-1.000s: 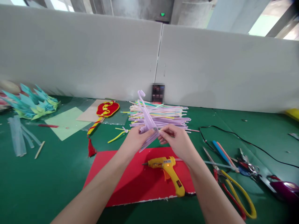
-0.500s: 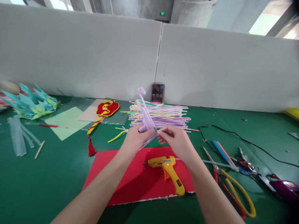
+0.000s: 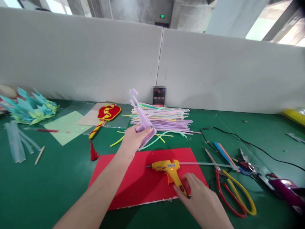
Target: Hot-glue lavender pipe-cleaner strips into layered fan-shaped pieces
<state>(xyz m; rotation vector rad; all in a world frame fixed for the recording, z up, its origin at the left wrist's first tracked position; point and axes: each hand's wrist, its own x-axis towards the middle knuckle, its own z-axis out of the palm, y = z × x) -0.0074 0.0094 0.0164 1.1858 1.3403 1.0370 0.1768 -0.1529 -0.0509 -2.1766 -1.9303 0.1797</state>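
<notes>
My left hand is closed around a lilac pipe-cleaner piece, a flat bundle of rods with a curled hook at its top. My right hand is at the handle of a yellow hot glue gun, thumb on one side and fingers on the other, apart. Whether they touch the handle I cannot tell. The gun lies on a red board with its small light glowing and a clear glue stick sticking out behind. A pile of pastel pipe cleaners lies beyond my left hand.
On the right lie long-nosed pliers, scissors, a purple tool and a black cord. A red-and-yellow fan ornament, paper sheets and blue-green paper flowers are on the left. A pale partition stands behind.
My right hand has left the lilac piece and moved down and right to the glue gun's handle. The left hand, still holding the piece, has shifted slightly left.
</notes>
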